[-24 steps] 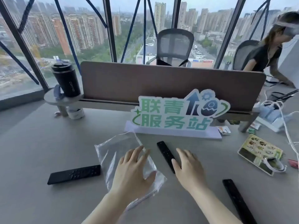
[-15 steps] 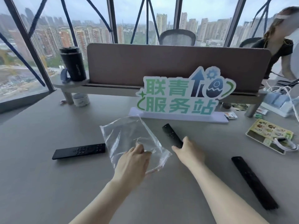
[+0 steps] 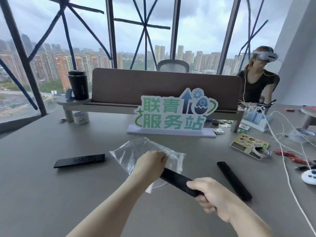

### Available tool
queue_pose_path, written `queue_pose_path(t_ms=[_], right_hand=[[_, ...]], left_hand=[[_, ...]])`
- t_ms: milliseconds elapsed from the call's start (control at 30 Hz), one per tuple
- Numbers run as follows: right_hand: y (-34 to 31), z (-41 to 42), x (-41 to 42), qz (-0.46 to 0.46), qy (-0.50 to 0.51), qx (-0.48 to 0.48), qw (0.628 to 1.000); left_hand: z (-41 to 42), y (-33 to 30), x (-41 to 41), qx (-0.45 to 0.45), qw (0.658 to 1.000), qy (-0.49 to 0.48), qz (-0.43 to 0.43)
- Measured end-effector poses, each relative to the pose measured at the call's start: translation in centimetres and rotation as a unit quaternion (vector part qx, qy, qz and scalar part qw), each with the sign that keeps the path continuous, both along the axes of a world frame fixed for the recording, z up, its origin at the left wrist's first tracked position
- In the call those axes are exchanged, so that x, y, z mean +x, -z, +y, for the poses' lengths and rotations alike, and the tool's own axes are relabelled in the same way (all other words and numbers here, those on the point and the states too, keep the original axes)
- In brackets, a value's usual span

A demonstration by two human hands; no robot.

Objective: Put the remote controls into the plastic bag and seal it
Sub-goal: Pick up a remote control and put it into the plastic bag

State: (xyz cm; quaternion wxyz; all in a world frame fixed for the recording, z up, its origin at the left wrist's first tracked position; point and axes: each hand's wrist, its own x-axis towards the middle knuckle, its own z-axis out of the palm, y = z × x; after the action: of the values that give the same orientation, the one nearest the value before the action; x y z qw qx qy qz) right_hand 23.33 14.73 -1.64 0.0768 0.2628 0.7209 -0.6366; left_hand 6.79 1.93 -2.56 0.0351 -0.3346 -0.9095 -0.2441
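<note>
The left hand pinches the plastic bag at its edge. The right hand is clenched around a remote control, its tip at the bag's mouth. Two more remotes flank the bag: one left, one right.

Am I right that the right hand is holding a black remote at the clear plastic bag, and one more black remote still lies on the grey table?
Not quite: the head view shows two more. The right hand does hold a slim black remote control at the clear plastic bag, gripped by the left hand. One remote lies left, another right.
</note>
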Motion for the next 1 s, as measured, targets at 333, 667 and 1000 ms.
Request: queue_pose_path(t_ms=[333, 667, 1000], right_hand=[[3.1, 3.2, 0.9, 0.066, 0.245, 0.288, 0.923], [5.4, 10.5, 4.4, -0.126, 0.214, 0.372, 0.895], [-0.6, 0.0, 4.2, -0.012, 0.001, 0.014, 1.0]], left_hand=[[-1.2, 1.2, 1.9, 0.045, 0.998, 0.003, 0.036], [-3.5, 2.2, 3.7, 0.023, 0.999, -0.038, 0.026], [-3.1, 0.8, 3.1, 0.075, 0.996, -0.047, 0.021]])
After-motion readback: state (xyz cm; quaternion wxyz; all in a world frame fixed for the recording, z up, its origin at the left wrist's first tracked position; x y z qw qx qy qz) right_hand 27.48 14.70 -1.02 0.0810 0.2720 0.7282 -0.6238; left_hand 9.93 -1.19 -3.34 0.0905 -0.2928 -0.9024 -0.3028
